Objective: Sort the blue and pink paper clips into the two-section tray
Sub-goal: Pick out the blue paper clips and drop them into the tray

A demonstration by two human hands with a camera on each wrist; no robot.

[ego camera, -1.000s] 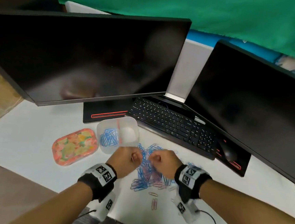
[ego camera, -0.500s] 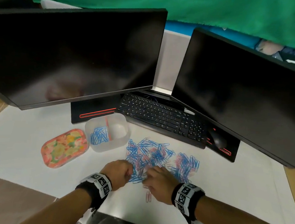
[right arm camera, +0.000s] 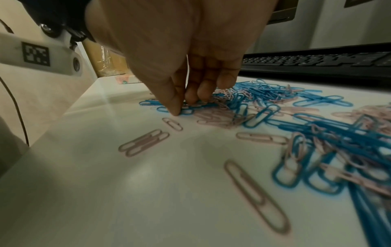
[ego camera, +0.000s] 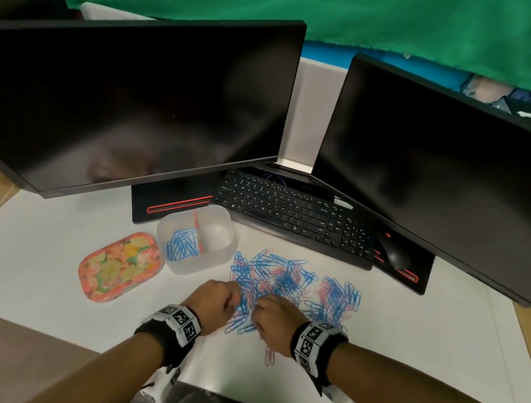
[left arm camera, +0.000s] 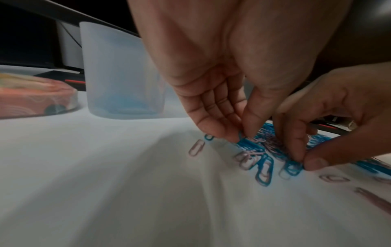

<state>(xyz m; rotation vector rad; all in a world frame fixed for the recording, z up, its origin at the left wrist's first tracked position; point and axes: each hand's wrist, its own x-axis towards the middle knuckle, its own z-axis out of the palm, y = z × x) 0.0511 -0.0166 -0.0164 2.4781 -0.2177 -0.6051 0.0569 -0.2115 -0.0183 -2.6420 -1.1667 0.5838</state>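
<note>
Left hand [left arm camera: 213, 93] pinches a blue clip [left arm camera: 240, 136] between thumb and fingertips; right hand [left arm camera: 330, 117] pinches another [left arm camera: 293, 168] lying flat, at the lower-centre heap [ego camera: 295, 287]. One two-section tray [ego camera: 217, 258] sits above-left, blue clips in its left half

Dim, soft overhead light; wrist views blurred, head view edges bowed
</note>
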